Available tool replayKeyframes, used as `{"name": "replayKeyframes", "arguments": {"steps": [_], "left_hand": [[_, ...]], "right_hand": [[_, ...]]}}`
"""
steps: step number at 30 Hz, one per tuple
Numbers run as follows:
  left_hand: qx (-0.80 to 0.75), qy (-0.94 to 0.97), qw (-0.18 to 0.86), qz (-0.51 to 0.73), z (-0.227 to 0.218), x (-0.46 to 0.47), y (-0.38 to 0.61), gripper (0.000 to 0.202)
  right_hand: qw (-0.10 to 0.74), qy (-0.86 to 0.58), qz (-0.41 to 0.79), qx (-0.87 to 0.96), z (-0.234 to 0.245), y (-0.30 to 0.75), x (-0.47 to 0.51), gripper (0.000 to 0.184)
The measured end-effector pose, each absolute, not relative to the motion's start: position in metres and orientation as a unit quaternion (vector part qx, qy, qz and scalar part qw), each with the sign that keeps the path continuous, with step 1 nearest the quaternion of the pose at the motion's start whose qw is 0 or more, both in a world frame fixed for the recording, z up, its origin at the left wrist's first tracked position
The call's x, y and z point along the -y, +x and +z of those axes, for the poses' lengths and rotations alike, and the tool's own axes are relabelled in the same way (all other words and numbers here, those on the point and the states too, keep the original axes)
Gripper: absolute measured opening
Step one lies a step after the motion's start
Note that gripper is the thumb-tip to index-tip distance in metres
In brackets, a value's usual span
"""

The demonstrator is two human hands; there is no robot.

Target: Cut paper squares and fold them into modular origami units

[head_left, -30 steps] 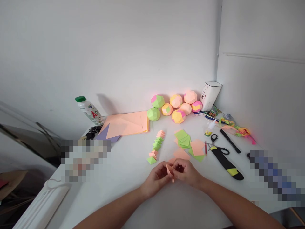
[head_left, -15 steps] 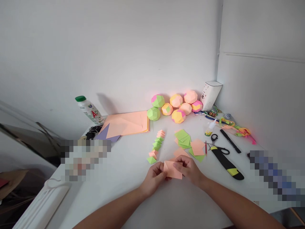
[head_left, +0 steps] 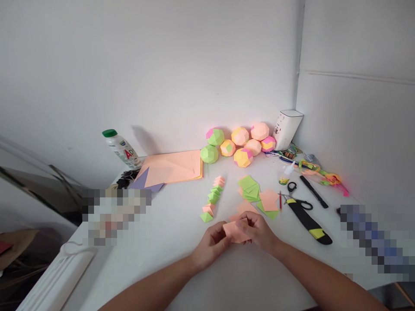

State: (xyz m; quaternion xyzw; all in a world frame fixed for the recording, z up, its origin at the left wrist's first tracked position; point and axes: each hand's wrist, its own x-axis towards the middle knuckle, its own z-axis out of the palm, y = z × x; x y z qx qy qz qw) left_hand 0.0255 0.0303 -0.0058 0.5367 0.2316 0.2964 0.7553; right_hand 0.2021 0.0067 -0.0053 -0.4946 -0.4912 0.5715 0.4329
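Between my two hands, low over the white table, is a small peach paper square (head_left: pixel 236 233). My left hand (head_left: pixel 212 242) grips its left edge, thumb in front and fingers partly hidden behind. My right hand (head_left: pixel 258 231) pinches the upper right part, with the thumb on the paper's face. Just beyond my hands lie loose green paper squares (head_left: pixel 249 188) and peach paper squares (head_left: pixel 269 200). A row of folded green and peach paper pieces (head_left: pixel 213 198) stretches away from my left hand.
Several faceted paper balls (head_left: pixel 243 157) rest by the wall. Peach sheets (head_left: pixel 171 168) and a white bottle (head_left: pixel 121 149) are at back left. Scissors (head_left: pixel 300 203), a black and yellow cutter (head_left: pixel 309 221), a black pen (head_left: pixel 314 191) and a glue bottle (head_left: pixel 285 173) lie on the right.
The peach square has turned and tilted slightly in my hands. My left fingers have shifted along its edge. Things on the table stay put.
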Motion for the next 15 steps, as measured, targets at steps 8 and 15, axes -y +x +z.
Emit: {"name": "replayKeyframes", "arguments": {"steps": [8, 15], "left_hand": [[-0.328, 0.485, 0.717, 0.378, -0.022, -0.031, 0.030, 0.036], [-0.313, 0.483, 0.708, 0.408, -0.021, -0.028, 0.029, 0.031]], "right_hand": [[0.401, -0.486, 0.583, 0.514, -0.006, 0.202, -0.006, 0.033], [0.408, -0.507, 0.551, 0.522, -0.004, 0.202, -0.007, 0.033]]}}
